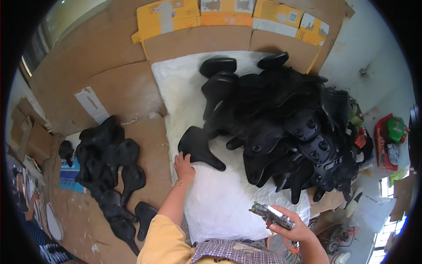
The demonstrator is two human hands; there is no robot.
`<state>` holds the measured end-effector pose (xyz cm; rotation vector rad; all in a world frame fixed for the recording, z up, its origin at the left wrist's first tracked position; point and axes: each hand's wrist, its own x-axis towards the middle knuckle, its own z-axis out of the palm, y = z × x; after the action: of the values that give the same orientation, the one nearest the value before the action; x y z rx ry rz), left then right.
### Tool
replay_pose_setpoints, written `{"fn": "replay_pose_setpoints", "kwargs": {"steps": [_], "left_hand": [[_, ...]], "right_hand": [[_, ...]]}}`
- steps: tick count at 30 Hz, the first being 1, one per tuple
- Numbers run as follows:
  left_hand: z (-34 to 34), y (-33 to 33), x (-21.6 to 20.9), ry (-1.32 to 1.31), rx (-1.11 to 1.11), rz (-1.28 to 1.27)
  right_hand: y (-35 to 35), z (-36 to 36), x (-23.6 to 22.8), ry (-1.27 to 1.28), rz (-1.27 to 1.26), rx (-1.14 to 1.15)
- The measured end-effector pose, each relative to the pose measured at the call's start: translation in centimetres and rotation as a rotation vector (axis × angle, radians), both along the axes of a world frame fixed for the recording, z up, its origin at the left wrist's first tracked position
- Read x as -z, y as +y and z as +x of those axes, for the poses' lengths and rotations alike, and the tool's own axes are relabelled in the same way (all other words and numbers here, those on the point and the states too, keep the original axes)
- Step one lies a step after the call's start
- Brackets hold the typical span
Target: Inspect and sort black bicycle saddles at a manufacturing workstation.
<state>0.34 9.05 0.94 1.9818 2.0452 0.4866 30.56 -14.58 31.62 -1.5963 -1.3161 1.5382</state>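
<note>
My left hand (183, 169) reaches forward with its fingers apart, at the near left edge of a black saddle-shaped piece (198, 147), broad at one end and narrow at the other like a bicycle seat. The fingertips meet or overlap its edge, but no grip shows. My right hand (293, 229) is closed around a silver metal spray gun (273, 215), its greenish front end pointing left. Right of the piece rises a large heap of similar black saddles (272, 110). Several show undersides with round bosses.
White sheeting (220, 198) lies beneath the heap. At the left, a smaller pile of black saddles (105, 163) rests on cardboard (79, 215). Orange hose (293, 250) hangs below my right hand. Bags (389, 141) hang on the right wall. Another person's arm (31, 207) shows far left.
</note>
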Motion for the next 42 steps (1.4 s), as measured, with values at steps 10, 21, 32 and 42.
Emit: {"fn": "replay_pose_setpoints", "kwargs": {"steps": [10, 21, 32, 42], "left_hand": [[-6.1, 1.7, -5.9, -0.241, 0.169, 0.468], [-8.9, -5.3, -5.3, -1.496, -0.511, -0.153], [-10.5, -0.2, -8.7, -2.08, -0.69, 0.393], [10.6, 11.0, -7.1, -0.051, 0.143, 0.425]], "right_hand": [[2.3, -0.4, 0.1, 0.124, 0.059, 0.004], [4.5, -2.9, -2.3, 0.143, 0.375, -0.024], [2.0, 1.2, 1.1, 0.088, 0.183, 0.023], [3.1, 2.3, 2.0, 0.086, 0.15, 0.059]]}}
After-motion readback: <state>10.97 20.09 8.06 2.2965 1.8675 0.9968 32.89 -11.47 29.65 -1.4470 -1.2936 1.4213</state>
